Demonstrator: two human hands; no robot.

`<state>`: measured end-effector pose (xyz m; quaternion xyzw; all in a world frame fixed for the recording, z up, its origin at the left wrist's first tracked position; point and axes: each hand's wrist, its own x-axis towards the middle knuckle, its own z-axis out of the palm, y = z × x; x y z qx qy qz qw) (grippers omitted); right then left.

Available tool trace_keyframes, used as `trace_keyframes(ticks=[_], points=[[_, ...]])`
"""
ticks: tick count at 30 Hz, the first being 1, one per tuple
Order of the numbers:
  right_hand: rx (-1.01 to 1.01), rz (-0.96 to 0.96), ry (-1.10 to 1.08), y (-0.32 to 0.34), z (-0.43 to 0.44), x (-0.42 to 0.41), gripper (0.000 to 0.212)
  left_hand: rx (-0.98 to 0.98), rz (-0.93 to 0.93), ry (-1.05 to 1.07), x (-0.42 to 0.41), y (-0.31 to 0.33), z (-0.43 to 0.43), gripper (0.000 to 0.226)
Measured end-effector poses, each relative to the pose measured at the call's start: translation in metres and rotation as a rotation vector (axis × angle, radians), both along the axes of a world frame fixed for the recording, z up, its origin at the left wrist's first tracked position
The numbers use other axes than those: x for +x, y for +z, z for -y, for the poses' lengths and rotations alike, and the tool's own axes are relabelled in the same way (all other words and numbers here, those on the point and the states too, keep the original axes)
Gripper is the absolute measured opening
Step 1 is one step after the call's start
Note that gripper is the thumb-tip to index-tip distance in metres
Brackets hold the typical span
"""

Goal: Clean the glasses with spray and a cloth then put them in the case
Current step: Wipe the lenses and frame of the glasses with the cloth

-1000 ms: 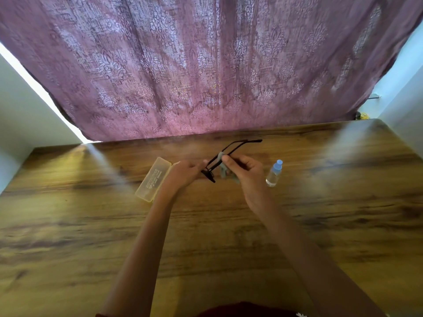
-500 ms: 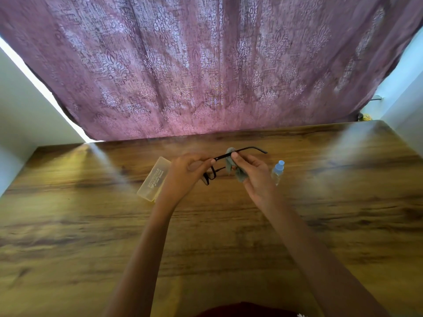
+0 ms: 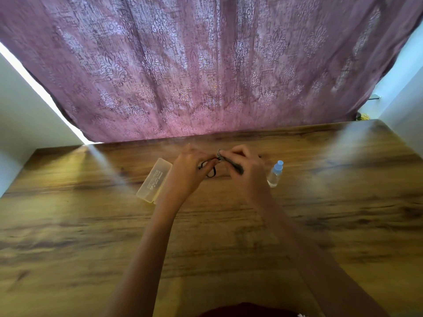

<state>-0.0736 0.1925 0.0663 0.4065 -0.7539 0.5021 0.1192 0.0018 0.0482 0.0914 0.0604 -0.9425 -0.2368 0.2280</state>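
Note:
Above the far middle of the wooden table (image 3: pixel 206 236), both hands hold black-framed glasses (image 3: pixel 209 169). My left hand (image 3: pixel 187 172) grips the frame at its left side. My right hand (image 3: pixel 247 170) pinches a small grey cloth (image 3: pixel 235 164) against the glasses; most of the cloth is hidden under the fingers. The pale translucent case (image 3: pixel 154 180) lies shut on the table just left of my left wrist. A small clear spray bottle (image 3: pixel 275 173) with a light blue cap lies on the table to the right of my right hand.
A purple patterned curtain (image 3: pixel 206 72) hangs along the table's far edge. White walls stand at the left (image 3: pixel 20 115) and right (image 3: pixel 405 88). A dark red piece of clothing (image 3: pixel 247 311) shows at the bottom edge.
Both hands have lifted slightly and moved away from me with the glasses. The temple arm that stuck out to the upper right is now hidden behind my right hand.

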Motion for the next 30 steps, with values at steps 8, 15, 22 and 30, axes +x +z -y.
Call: trace_keyframes(ticks=[8, 15, 22, 30], points=[[0.228, -0.335, -0.051, 0.003, 0.007, -0.006, 0.018, -0.01, -0.015, -0.004, 0.002, 0.0, -0.003, 0.013], [0.266, -0.329, -0.106, 0.005, 0.001, -0.021, 0.02, 0.003, -0.063, 0.022, 0.011, 0.012, -0.004, 0.014], [0.247, -0.253, -0.156, 0.005, -0.01, -0.036, 0.015, 0.088, -0.102, 0.041, 0.02, 0.015, -0.003, 0.015], [0.167, -0.152, -0.24, 0.0, -0.016, -0.05, 0.015, 0.1, -0.122, 0.075, 0.022, 0.009, -0.001, 0.013]])
